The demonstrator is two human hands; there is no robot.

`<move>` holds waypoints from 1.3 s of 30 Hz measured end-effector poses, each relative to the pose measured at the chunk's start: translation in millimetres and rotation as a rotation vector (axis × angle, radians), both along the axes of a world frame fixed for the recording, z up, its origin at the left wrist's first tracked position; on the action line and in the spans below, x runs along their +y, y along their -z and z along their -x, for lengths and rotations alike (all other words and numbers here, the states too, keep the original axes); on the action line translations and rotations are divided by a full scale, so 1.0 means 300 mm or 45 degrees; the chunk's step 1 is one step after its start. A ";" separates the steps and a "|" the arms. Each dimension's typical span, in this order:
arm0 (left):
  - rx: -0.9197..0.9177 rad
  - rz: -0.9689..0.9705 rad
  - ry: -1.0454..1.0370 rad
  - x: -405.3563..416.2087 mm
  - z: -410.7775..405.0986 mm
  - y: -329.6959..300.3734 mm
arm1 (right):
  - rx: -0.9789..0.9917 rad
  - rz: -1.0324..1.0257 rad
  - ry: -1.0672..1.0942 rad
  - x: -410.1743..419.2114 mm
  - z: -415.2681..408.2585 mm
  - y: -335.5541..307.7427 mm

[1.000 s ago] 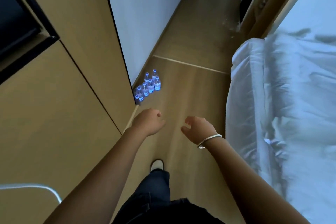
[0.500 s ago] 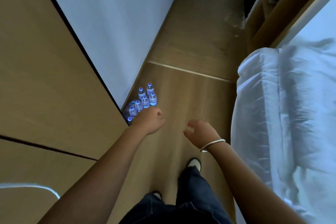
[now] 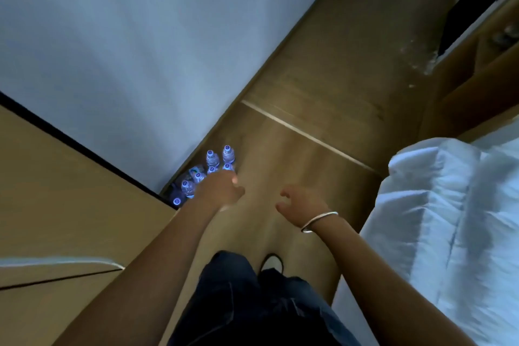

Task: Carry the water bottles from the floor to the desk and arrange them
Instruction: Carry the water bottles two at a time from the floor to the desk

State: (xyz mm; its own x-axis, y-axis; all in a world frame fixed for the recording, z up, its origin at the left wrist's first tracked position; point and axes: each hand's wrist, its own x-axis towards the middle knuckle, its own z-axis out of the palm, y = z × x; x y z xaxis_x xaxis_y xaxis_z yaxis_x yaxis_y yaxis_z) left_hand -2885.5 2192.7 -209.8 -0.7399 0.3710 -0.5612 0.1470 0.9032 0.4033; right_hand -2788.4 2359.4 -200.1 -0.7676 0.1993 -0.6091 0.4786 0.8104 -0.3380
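No readable text, small round mark on each cap of the water bottles (image 3: 212, 159) too blurred to make out, green-and-white label on 1 bottle at the wall illegible, no numbers, brands or signs legible elsewhere

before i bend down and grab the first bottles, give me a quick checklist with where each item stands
1. Both hands free: ok. The left hand and right hand hold nothing.
2. Water bottles upright on the floor: ok, caps face up, clustered at the foot of the white wall.
3. Path to the cluster: ok, only bare floor shows between the shoe and the bottles.
4. Hands at the bottles: not ok, the left hand overlaps them in the view, and no grip has been taken.
5. Room beside the bed: ok, an open strip of floor runs alongside it.
6. Bottle count: cannot tell, the left hand hides part of the cluster.
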 end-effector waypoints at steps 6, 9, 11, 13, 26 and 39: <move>-0.070 -0.002 -0.199 0.091 0.131 0.090 | -0.059 0.090 -0.097 0.126 0.239 0.064; -0.110 0.037 -0.258 0.121 0.223 0.145 | -0.088 0.110 -0.138 0.159 0.380 0.096; -0.133 0.029 -0.300 0.141 0.299 0.186 | -0.101 0.126 -0.171 0.178 0.467 0.111; -0.143 0.025 -0.332 0.166 0.393 0.221 | -0.121 0.110 -0.269 0.204 0.563 0.126; -0.358 -0.092 -1.040 0.228 0.639 0.673 | -0.312 -0.020 -0.712 0.354 1.013 0.549; -0.419 0.022 -1.554 0.343 0.610 1.594 | -0.452 -0.141 -1.253 0.359 1.229 1.545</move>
State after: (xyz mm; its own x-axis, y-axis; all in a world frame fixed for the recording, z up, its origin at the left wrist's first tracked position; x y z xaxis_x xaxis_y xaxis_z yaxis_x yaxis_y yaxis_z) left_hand -3068.5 2295.7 -688.0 -0.4193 -0.4620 -0.7815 -0.8886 0.3853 0.2490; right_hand -3156.9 2467.0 -663.7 -0.4021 -0.3466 -0.8475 -0.3505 0.9133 -0.2073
